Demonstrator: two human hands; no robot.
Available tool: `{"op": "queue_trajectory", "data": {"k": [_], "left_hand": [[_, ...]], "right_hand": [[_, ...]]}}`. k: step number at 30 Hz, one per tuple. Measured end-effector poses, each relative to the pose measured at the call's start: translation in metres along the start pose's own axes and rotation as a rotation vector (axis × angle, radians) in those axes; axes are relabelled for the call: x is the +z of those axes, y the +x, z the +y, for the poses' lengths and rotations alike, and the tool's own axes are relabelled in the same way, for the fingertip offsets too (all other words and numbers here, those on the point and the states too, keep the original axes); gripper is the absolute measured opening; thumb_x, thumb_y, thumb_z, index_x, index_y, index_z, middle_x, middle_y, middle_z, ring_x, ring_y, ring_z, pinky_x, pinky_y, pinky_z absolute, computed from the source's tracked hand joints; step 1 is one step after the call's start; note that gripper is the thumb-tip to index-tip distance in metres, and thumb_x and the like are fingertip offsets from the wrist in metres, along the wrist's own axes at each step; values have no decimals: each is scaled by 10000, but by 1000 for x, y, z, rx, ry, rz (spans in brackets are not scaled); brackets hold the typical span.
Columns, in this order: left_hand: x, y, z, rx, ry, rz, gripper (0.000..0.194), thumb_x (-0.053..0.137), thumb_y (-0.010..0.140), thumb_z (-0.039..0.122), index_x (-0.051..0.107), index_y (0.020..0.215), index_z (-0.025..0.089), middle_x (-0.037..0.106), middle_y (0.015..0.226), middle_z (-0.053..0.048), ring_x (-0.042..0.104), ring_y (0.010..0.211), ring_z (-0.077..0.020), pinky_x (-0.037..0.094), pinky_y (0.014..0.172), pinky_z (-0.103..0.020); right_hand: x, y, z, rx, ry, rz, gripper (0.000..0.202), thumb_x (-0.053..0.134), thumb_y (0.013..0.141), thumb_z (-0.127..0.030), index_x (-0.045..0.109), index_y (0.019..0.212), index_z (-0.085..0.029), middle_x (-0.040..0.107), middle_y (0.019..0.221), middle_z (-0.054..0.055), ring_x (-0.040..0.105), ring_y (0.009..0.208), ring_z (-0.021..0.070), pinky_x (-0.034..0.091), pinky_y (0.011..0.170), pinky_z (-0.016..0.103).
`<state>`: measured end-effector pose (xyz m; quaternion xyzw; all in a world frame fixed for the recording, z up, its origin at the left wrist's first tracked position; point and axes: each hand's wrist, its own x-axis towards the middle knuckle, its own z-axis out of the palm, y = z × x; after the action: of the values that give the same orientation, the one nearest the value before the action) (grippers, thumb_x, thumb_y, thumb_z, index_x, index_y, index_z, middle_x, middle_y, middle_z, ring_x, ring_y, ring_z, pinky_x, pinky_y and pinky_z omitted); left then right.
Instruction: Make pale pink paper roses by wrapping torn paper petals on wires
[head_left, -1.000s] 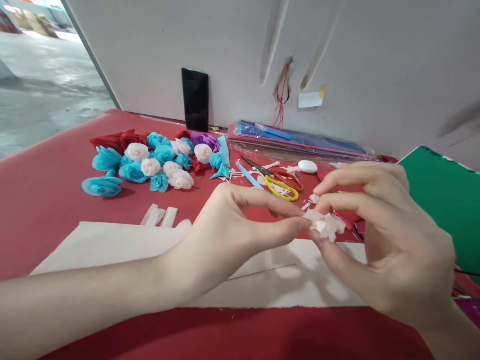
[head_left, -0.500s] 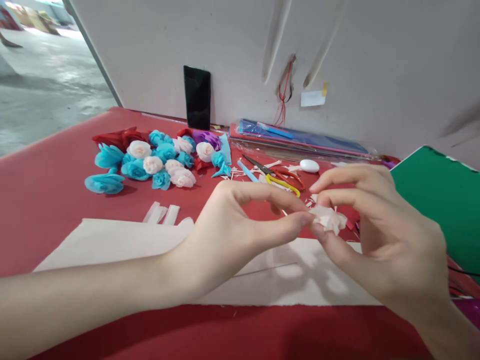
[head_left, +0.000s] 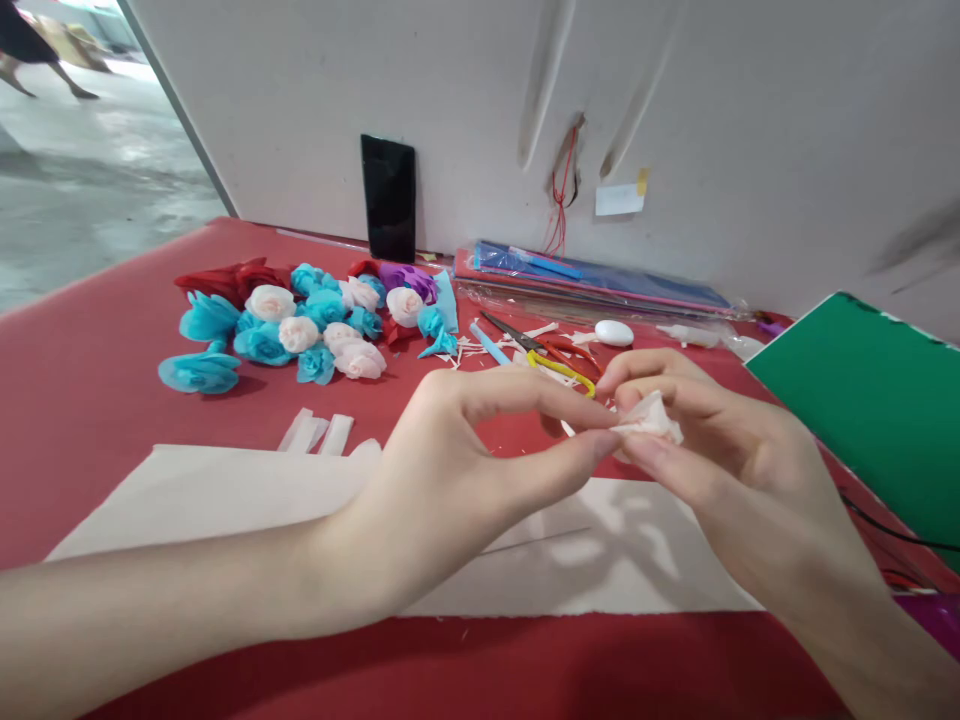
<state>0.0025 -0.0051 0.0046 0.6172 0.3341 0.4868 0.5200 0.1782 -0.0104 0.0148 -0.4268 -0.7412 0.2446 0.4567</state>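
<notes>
Left hand point(head_left: 457, 480) and right hand point(head_left: 757, 480): each grip pinched on pale paper piece point(head_left: 654, 418). Clear plastic packet point(head_left: 499, 298), twelve o'clock from hands, blue sheet point(head_left: 645, 284) inside.

A pale grey wall point(head_left: 300, 90) rises right behind the red-topped desk point(head_left: 82, 400), and from here I can see two long grooves point(head_left: 546, 80) slanting down it. Between their lower ends, red strings point(head_left: 559, 215) hang by a brownish patch; near them sits a white slip of paper point(head_left: 619, 200) with yellow tape point(head_left: 643, 182) at its corner. A dark smear point(head_left: 919, 240) marks the right side. Off to the left, a grey floor point(head_left: 90, 180) shines, brightest at its far end.
</notes>
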Motion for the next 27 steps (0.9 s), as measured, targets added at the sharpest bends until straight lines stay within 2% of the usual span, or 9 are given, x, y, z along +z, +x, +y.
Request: {"op": "queue_trajectory", "data": {"k": [4,9,14,20,23,27], "left_hand": [[-2,0,-2,-95,-82,-48,139,712,809,180,755,693,243,739,720,84,638,679,-83,470,639,-139],[0,1,-3,-168,-207,-33,153,704,792,150,722,662,229,697,696,80,614,694,-76,474,659,-138],[3,2,-4,-219,-242,-33,150,689,802,173,689,656,204,638,684,65,577,685,-71,464,648,-135],[1,-1,-4,-183,-143,-44,138,655,816,167,675,683,202,667,711,63,609,708,-81,483,666,-139],[1,-2,-2,-130,-49,-49,131,660,778,128,657,668,198,674,690,72,620,684,-79,497,640,-128],[1,-3,-1,4,84,-51,168,654,726,57,625,628,189,619,613,95,562,592,-46,465,569,-94]], "right_hand": [[1,-4,2,-40,11,5,131,659,747,-98,647,800,-218,621,956,52,647,940,207,593,720,304],[-2,-5,3,-72,-61,1,250,705,694,-64,607,856,-229,598,1000,42,597,1024,208,527,914,355],[-2,-4,3,-117,-82,-11,302,689,683,-37,603,899,-229,594,1006,50,583,1040,229,513,928,387],[-1,-7,-5,-211,-249,69,113,618,785,-108,644,849,-198,633,960,74,615,995,226,538,840,359],[-1,-7,-11,-223,-320,95,117,595,807,-105,639,785,-211,639,893,49,618,923,199,526,796,337],[0,-9,-17,-182,-346,104,151,600,802,-95,606,728,-227,625,846,14,590,868,167,499,775,315]]}}
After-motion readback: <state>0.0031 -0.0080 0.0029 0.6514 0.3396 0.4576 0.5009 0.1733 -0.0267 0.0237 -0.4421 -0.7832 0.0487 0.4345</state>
